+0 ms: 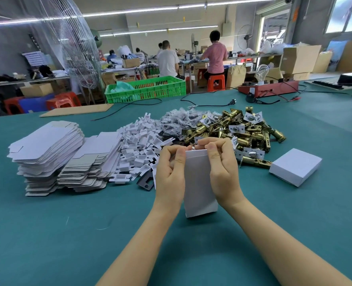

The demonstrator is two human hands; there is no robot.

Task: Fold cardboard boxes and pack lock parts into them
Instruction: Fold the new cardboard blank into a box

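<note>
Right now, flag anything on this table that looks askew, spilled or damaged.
Nothing looks damaged. The stack of flat box blanks leans and fans out unevenly. The brass latches and white plastic pieces lie in loose heaps. Both hands, left hand and right hand, grip the upright white box.

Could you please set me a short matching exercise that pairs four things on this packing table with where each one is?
Things:
1. box being closed
2. finished white box
3. stack of flat box blanks
4. brass latches

Places:
A. piled at the far side of the table, behind the hands
B. lying alone at the right
C. held upright between the left hand and the right hand
D. at the left of the table

Pairs: 1-C, 2-B, 3-D, 4-A
</note>
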